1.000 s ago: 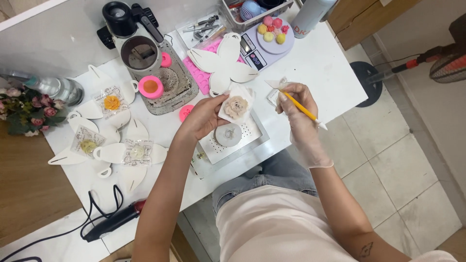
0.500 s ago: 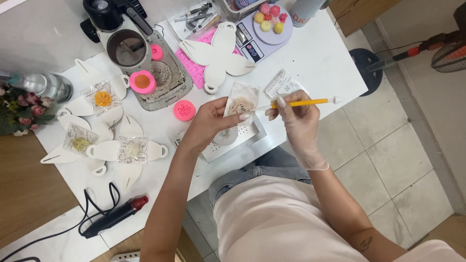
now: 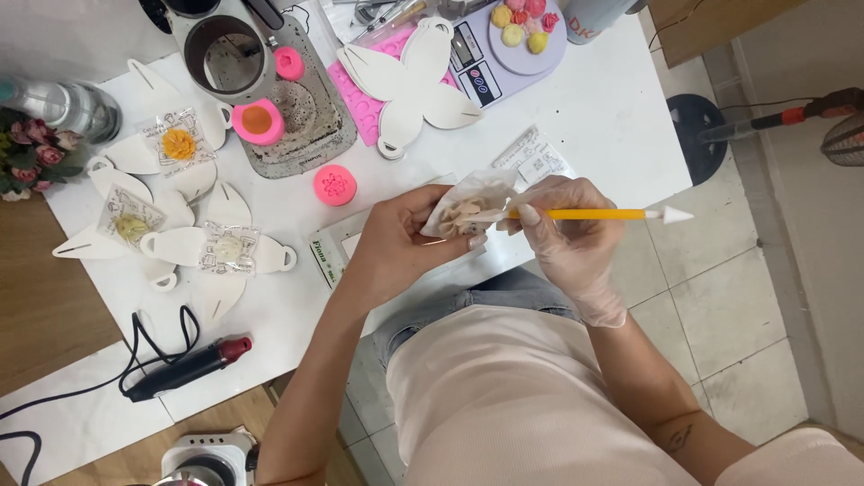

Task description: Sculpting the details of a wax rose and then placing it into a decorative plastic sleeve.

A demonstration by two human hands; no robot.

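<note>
A white rectangular tabletop (image 3: 612, 108) fills the upper and middle left of the frame, with bare brown wood to its left and pale floor tiles at the right. Across its upper left lie flat white petal-shaped card cutouts (image 3: 193, 247), three of them carrying small clear-wrapped blossoms. At the top centre sits a grey metal tray (image 3: 310, 121) with a dark-rimmed melting pot (image 3: 220, 54) on it, and to its right a lilac kitchen scale (image 3: 513, 45) bearing little coloured flower shapes. A black heat tool with a red tip (image 3: 189, 367) lies at the lower left, its cable looping beside it. A round pink silicone mould (image 3: 335, 184) rests just below the tray. In the middle of the frame, above the tabletop's near edge, the bare left hand (image 3: 396, 247) has its grip closed around a small clear plastic packet holding a pale beige piece (image 3: 468, 207), fingers curled about its lower side. The gloved right hand (image 3: 567, 229), touching the packet from the right, pinches a thin yellow stick with a white pointed tip (image 3: 612, 214), which points toward the right of the frame.
</note>
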